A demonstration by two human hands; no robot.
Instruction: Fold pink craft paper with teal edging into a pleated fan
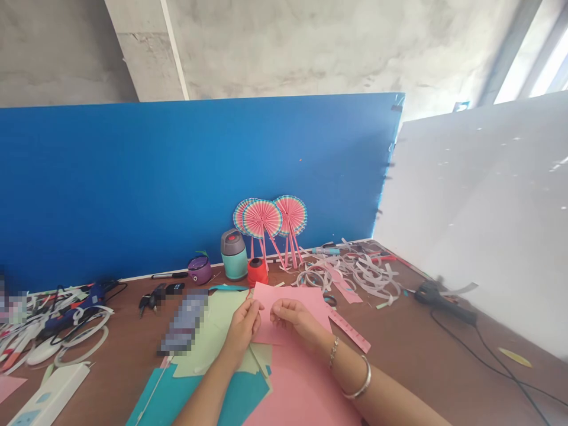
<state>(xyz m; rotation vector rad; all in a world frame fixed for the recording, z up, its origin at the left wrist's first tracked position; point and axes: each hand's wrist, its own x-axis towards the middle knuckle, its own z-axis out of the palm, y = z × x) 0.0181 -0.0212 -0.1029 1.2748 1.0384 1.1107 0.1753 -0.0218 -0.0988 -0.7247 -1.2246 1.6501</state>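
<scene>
A pink sheet of paper (306, 302) lies on the brown table, over light green paper (213, 337) and teal paper (173, 396). My left hand (243, 328) pinches the pink sheet's near left edge, fingers closed on it. My right hand (295, 316), with bracelets on its wrist, pinches the same edge a little to the right. A larger pink sheet (302, 390) lies under my right forearm.
Three pink paper fans (266, 220) lean on the blue board (177, 177). Beside them stand a teal flask (234, 254), a red cup (257, 272) and a purple pot (199, 269). Paper strips (368, 272) pile at right, near a glue gun (444, 299). A pink ruler (350, 330), cables and a power strip (48, 396) lie about.
</scene>
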